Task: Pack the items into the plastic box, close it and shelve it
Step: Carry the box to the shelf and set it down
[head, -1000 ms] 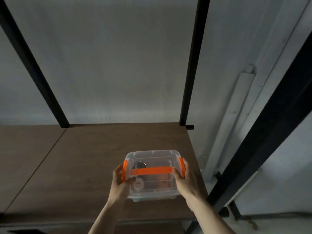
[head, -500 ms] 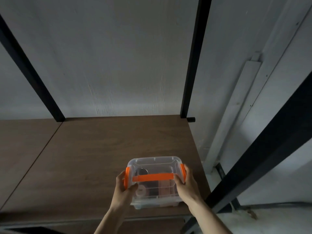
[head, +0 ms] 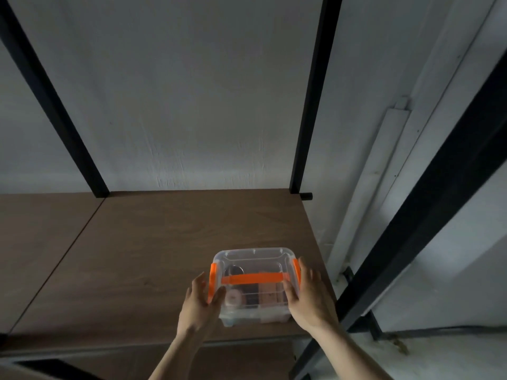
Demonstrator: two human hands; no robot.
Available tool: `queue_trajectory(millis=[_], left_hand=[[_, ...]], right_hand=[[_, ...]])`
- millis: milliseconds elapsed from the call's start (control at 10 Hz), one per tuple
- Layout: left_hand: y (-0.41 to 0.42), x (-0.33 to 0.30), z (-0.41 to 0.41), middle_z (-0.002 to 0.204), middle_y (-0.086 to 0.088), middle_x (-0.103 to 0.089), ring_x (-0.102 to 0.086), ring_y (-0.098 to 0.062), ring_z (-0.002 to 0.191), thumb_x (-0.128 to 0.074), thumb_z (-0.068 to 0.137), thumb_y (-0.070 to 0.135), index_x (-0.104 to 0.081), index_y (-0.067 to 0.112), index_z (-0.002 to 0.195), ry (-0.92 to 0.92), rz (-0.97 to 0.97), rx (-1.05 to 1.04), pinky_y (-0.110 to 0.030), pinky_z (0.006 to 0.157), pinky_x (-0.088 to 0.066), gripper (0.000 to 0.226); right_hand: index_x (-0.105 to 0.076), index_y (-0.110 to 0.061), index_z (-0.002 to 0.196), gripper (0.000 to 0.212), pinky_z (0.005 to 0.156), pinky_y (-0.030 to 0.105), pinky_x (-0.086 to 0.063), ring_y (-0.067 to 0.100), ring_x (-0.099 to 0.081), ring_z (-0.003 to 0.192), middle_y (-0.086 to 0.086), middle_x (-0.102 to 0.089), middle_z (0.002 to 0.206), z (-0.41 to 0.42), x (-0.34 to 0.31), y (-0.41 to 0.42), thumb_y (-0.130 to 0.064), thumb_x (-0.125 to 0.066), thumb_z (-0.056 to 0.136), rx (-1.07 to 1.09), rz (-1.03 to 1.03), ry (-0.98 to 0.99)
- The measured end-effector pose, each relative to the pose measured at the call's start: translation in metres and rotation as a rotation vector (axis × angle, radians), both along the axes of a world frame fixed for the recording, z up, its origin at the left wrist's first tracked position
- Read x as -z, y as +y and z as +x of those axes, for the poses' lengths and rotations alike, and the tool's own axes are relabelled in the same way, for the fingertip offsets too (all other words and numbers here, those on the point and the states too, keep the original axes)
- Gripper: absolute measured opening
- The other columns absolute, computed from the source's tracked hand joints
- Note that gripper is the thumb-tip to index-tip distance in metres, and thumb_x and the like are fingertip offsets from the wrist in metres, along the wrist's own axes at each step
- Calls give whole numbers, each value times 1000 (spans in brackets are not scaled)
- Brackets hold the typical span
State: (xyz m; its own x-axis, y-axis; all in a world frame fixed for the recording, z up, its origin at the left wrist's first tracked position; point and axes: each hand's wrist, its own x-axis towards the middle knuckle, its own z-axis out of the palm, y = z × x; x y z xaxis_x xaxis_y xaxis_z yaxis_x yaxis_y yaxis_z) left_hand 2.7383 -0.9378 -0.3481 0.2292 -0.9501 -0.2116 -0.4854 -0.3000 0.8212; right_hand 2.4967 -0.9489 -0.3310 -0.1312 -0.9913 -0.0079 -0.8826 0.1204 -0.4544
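Note:
The clear plastic box with its lid on, an orange handle across the top and orange side clips, sits on the brown shelf board near the front right corner. Small items show dimly through the lid. My left hand is at the left clip with its thumb on the lid and its fingers straightened alongside. My right hand holds the right side, thumb on the lid, fingers along the right clip.
Black shelf uprights stand behind at the left and right, with a thick black post close on the right. A grey wall backs the shelf. A second board adjoins on the left.
The box has gone slightly farther onto the shelf and now rests on the board. My left fingers have straightened away from the left clip.

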Motion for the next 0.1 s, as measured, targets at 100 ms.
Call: queue_trajectory(millis=[100], left_hand=[[13,-24,6,130,3,-57,-61,-26,116,-57,89,58,-44,38,140,-285,-25,86,-38,82,-48,56]], right_hand=[[-16,-28,156,69,104,35,-48,18,-48,134,0,-42,153,0,-17,13,-55,-40,97,-111,-52,86]])
